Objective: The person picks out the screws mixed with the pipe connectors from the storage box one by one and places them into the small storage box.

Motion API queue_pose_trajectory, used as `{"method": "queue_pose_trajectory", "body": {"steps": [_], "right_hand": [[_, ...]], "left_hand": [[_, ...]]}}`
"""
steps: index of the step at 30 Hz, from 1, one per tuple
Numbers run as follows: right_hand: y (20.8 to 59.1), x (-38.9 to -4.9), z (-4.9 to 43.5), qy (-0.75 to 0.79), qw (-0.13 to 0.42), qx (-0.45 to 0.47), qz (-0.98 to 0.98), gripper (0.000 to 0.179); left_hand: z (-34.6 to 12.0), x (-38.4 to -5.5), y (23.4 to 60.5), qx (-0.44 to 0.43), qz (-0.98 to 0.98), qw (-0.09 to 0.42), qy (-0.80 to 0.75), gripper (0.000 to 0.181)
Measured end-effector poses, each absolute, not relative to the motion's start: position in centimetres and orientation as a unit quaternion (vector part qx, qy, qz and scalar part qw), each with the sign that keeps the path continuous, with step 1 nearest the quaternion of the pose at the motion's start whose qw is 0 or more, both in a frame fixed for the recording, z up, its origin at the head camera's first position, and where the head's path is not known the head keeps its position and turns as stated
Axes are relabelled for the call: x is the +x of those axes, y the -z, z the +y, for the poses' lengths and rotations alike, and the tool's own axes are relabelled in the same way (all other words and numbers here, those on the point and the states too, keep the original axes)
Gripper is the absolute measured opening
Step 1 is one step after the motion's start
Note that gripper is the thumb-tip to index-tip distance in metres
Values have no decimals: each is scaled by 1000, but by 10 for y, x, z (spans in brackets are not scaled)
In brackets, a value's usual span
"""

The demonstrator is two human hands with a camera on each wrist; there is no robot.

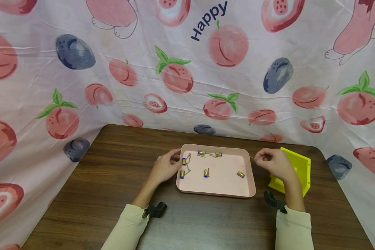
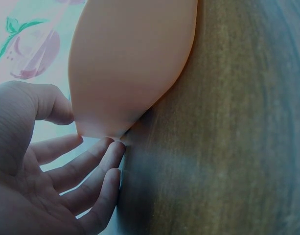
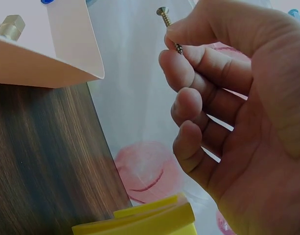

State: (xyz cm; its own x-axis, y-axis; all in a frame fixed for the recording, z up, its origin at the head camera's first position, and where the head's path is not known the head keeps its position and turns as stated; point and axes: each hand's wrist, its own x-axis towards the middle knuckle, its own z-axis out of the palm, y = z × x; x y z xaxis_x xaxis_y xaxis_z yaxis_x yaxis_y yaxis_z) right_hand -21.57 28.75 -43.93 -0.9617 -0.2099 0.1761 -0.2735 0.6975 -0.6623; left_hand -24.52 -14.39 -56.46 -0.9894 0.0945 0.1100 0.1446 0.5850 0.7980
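Note:
A pink rectangular tray [image 1: 225,185] lies on the table. My left hand [image 1: 165,168] holds its left end; in the left wrist view the thumb is at the rim and the fingertips touch the outer end wall. My right hand [image 1: 276,165] is just off the tray's right side and pinches a brass-coloured screw [image 3: 166,18] between thumb and forefinger, head upward. In the tray are several brass fittings [image 1: 206,173] with blue ends, mostly along the left and back sides. Several thin screws [image 1: 189,158] lie among them. One fitting [image 1: 240,174] lies apart at the right.
A yellow open-fronted plastic bin [image 1: 304,170] stands behind my right wrist, to the right of the tray. Both are on a dark wooden table [image 1: 112,173]. A fruit-printed cloth [image 1: 187,114] hangs behind the table's far edge and along its sides.

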Motion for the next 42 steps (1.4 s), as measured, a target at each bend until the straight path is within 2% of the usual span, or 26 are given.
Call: {"method": "queue_pose_trajectory", "body": {"steps": [27, 42], "right_hand": [[438, -212, 304, -362, 54, 104, -925, 11], [436, -206, 325, -344, 93, 95, -929, 8]], "left_hand": [[-144, -245, 562, -66, -891, 25, 449, 57], [-145, -247, 564, -65, -890, 23, 450, 57]]}}
